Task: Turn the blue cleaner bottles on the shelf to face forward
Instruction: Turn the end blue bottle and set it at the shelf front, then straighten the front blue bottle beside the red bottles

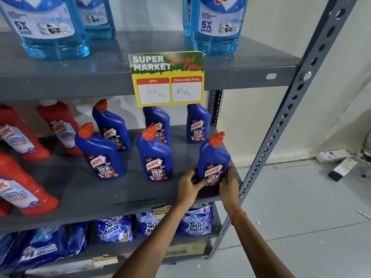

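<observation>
Several blue cleaner bottles with red caps stand on the grey middle shelf (84, 189). The front-right bottle (213, 157) stands at the shelf's right front corner, its label facing me. My left hand (189, 184) grips its base from the left and my right hand (228, 184) grips it from the right. The front-middle bottle (154, 157) and front-left bottle (100, 155) show their labels. Behind them stand a back-left bottle (111, 127), a back-middle bottle (157, 123) and a back-right bottle (197, 124), labels also visible.
Red cleaner bottles (22, 187) fill the shelf's left side. A yellow price card (167, 79) hangs from the upper shelf, which holds pale blue glass-cleaner bottles (216, 23). Detergent packs (195, 223) lie below. The shelf's grey upright (281, 121) stands right of my hands; boxes (333, 155) litter the floor.
</observation>
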Tool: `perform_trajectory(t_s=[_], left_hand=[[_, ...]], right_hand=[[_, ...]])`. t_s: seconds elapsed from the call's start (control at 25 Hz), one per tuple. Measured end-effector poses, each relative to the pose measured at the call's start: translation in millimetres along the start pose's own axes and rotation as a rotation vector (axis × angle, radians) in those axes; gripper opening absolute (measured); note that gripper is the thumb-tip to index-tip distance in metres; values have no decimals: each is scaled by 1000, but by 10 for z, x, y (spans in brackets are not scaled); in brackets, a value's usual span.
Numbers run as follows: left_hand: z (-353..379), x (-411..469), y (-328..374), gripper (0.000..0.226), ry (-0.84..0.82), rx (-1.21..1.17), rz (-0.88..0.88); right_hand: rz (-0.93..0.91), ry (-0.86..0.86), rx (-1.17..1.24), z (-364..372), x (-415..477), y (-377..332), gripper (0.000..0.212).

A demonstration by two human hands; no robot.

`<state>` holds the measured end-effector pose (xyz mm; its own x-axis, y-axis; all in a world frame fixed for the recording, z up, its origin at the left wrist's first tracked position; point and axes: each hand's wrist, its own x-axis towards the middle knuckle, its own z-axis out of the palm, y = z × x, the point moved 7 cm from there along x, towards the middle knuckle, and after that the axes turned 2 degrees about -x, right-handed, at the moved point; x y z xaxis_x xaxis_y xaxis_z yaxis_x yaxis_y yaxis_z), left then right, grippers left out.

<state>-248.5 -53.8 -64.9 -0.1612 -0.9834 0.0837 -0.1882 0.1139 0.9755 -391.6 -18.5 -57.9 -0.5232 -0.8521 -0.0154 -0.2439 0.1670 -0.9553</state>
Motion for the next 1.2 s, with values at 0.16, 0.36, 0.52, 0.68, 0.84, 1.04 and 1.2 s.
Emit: perform_trajectory(t_s=[0.16,0.36,0.52,0.68,0.84,1.04,1.2], left_hand=[[-7,-25,36,50,-15,36,-5],[-134,-256,572,76,118,265,346],[-426,-419,1051,69,338,222,465],[-939,-491,1007,74,617,293,433],[-1479,-230,324,83,505,270,87],[-1616,44,-50,56,111,330,-138],[-1592,19,-96,52,52,291,-132]], right_hand=[[20,6,30,-36,-58,-60,30],[-283,179,262,-99,-421,-493,57],[-660,182,208,32,-772,-1120,50],[-824,46,161,392,-903,-1334,46],[-498,-274,47,1051,-615,-963,50],[-47,-516,103,1395,-442,-506,47],[-46,-447,143,1346,-502,-455,41]])
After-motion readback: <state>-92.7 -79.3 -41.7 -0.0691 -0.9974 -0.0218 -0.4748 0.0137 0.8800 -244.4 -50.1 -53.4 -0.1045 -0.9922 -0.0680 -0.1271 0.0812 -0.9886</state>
